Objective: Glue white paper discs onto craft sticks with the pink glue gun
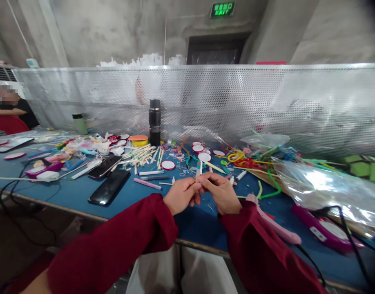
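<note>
Above the front part of the blue table, my left hand (183, 194) and my right hand (222, 191) meet with fingertips pinched together. Between them stands a short flat wooden craft stick (199, 168), pale and upright; its lower end is hidden by my fingers. Both hands are closed on it. A pink glue gun (276, 224) with a black cord lies beside my right forearm. Left of my left hand are a pink marker (147, 183), a grey marker (155, 177) and a white marker (151, 173).
Two dark phones (110, 188) lie on the left. Behind them is a heap of wooden sticks (141, 155). A black bottle (155, 122) stands against the perforated metal screen (236, 102). Clear plastic bags (331, 188) and a purple power strip (325, 230) lie right. Another person sits far left.
</note>
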A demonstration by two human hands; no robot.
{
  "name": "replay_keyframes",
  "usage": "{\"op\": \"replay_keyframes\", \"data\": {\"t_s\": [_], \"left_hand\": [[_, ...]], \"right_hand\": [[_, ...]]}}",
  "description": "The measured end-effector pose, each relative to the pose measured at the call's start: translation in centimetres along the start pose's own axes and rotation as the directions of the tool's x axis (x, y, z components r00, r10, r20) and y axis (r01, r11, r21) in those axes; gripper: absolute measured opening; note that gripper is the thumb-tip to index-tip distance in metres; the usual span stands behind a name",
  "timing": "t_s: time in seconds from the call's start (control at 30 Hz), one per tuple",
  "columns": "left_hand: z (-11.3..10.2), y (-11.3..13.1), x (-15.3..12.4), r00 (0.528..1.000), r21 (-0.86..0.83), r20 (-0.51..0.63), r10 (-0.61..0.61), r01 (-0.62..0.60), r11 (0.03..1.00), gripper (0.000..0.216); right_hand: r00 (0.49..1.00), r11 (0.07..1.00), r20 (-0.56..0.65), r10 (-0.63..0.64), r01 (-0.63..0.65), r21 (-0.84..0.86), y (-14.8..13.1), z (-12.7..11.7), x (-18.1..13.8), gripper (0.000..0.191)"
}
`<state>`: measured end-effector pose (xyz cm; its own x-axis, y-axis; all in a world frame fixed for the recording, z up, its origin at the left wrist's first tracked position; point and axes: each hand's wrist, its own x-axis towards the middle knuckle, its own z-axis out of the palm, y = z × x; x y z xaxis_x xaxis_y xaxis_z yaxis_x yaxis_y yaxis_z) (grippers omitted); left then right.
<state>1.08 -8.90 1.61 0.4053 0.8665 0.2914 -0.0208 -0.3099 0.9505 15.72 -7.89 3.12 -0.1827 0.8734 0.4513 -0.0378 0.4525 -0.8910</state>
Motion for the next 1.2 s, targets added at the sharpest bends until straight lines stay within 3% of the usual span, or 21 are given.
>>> {"op": "replay_keyframes", "data": {"t_s": [0.1, 0.27, 0.37, 0.47, 0.53, 0.63, 0.7, 0.77, 1.0, 1.2], "left_hand": [[0.2, -0.2, -0.3, 1.000, 0.035, 0.012, -0.018, 0.018, 0.999, 0.039], [0.4, 0.6, -1.3, 0.996, 0.180, 0.094, 0.007, -0.024, 0.983, 0.040], [-0.4, 1.4, -2.1, 0.991, 0.252, 0.130, 0.044, -0.076, 0.965, 0.039], [-2.7, 2.1, -2.5, 0.999, 0.294, 0.025, 0.039, -0.045, 0.955, 0.038], [-5.1, 2.5, -2.7, 0.988, 0.289, -0.150, 0.040, 0.005, 0.957, 0.036], [-8.6, 2.7, -2.9, 0.908, 0.245, -0.412, 0.072, 0.034, 0.969, 0.035], [-10.2, 2.7, -3.1, 0.864, 0.209, -0.494, 0.098, 0.009, 0.978, 0.033], [-10.9, 2.6, -3.2, 0.851, 0.192, -0.515, 0.104, -0.004, 0.981, 0.032], [-10.7, 3.0, -2.4, 0.874, 0.224, -0.471, 0.120, -0.013, 0.974, 0.030], [-12.4, 3.2, -2.7, 0.803, 0.256, -0.565, 0.188, -0.046, 0.966, 0.030]], "right_hand": [[0.999, 1.000, 0.048, 0.015, -0.016, 0.012, 0.1, -0.7, -0.3, 0.025], [0.993, 0.997, -0.109, -0.039, 0.046, 0.067, 0.0, -1.8, -1.4, 0.027], [0.989, 0.998, -0.138, -0.058, 0.059, 0.009, -0.4, -2.4, -2.9, 0.028], [0.991, 0.997, -0.125, -0.037, 0.028, -0.069, -1.0, -2.8, -4.5, 0.029], [0.994, 0.995, -0.105, -0.018, 0.008, -0.097, -1.3, -2.9, -5.3, 0.029], [0.996, 0.992, -0.090, -0.020, 0.008, -0.129, -1.4, -3.0, -5.9, 0.030], [0.996, 0.990, -0.090, -0.026, 0.013, -0.143, -1.2, -3.0, -6.0, 0.030], [0.995, 0.988, -0.093, -0.027, 0.013, -0.154, -0.9, -3.0, -6.0, 0.029], [0.995, 0.983, -0.099, -0.027, 0.009, -0.182, -0.5, -3.1, -6.1, 0.029], [0.996, 0.981, -0.089, -0.022, 0.005, -0.194, -0.4, -3.2, -6.2, 0.029]]}}
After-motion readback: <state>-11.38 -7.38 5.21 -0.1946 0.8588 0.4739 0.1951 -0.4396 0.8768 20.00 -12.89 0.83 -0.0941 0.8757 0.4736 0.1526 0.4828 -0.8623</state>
